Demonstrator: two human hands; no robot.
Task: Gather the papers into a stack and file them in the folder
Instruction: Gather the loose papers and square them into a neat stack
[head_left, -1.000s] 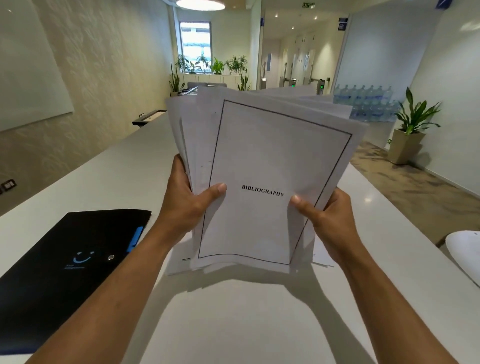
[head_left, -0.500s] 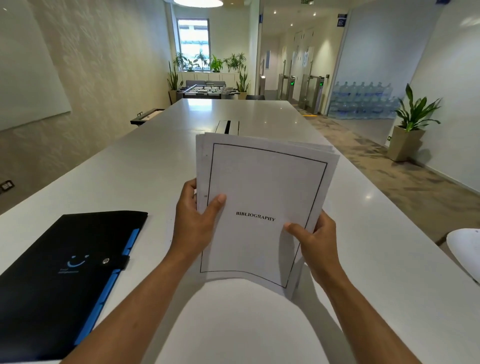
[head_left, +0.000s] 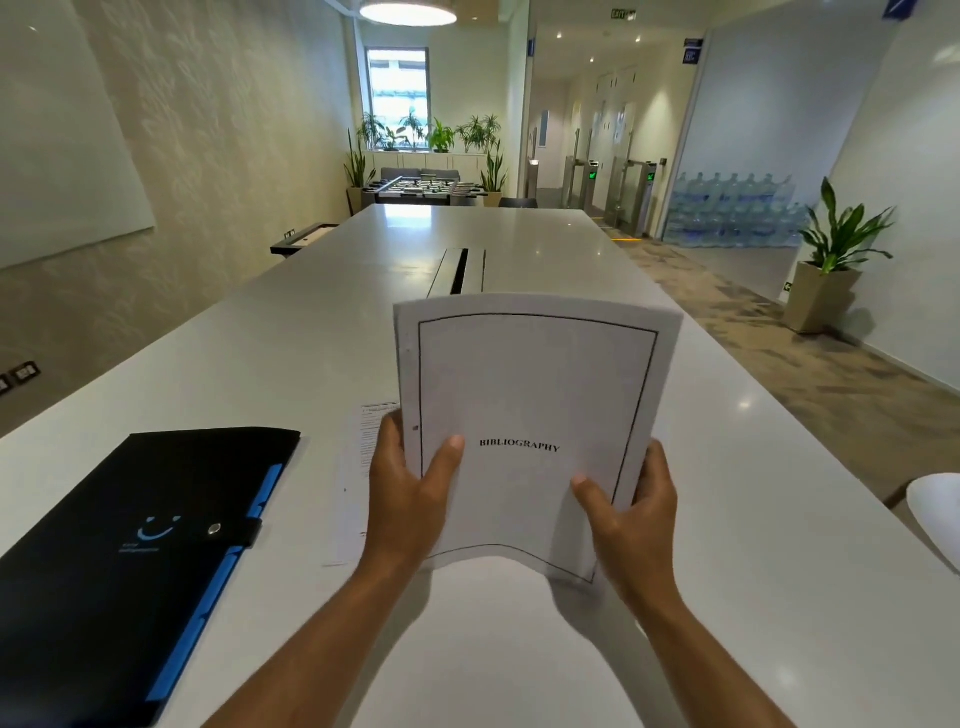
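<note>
Papers (head_left: 530, 415), topped by a "BIBLIOGRAPHY" page, stand upright above the near middle of the white surface (head_left: 753, 519), both hands' fingers (head_left: 447, 457) pinching their lower sides, seemingly to square them before filing in the black folder (head_left: 130, 545) at the left edge.

Head view, the only one: camera is sitting on the person's head, looking forward and down along a long white table (head_left: 311, 338). Wide-angle lens is bending straight edges toward the frame borders. Nearest ground: both forearms are entering from the bottom edge, the left hand (head_left: 405, 499) and right hand (head_left: 631, 514) sitting close beneath the lens at lower centre, with the papers (head_left: 530, 415) between them. Near left: folder (head_left: 130, 561) is running off the frame's left edge. Far ground: window (head_left: 397, 85) and plants (head_left: 441, 135) are closing the room beyond the table's end. Right: a potted plant (head_left: 836, 244) is standing on the floor.
</note>
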